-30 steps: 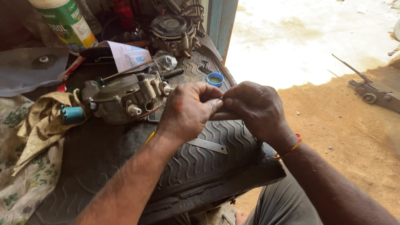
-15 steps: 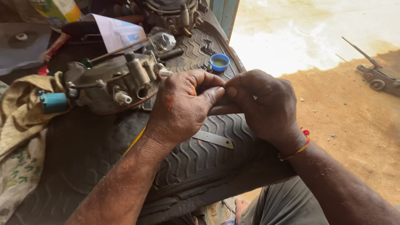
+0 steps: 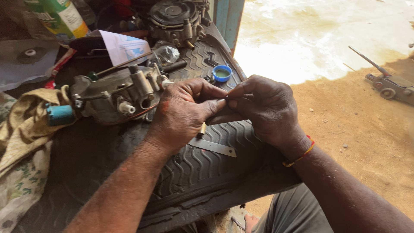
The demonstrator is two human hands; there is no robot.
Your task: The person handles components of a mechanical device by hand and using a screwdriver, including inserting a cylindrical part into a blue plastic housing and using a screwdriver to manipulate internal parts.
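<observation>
thin wire [image 3: 241,96] pinched between both hands: left hand [image 3: 183,114] and right hand [image 3: 263,110] together, probing a small brass part [image 3: 201,129]. next needs steady fingertip alignment.

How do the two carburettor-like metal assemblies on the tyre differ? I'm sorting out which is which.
The near assembly lies beside the left hand, on its side, with pale cylindrical fittings and a blue cap at its left end. The far assembly sits at the tyre's far end, showing a dark round top face, away from the right hand. The near one looks lighter grey, the far one darker. Both are grimy metal parts resting on the tyre.
</observation>
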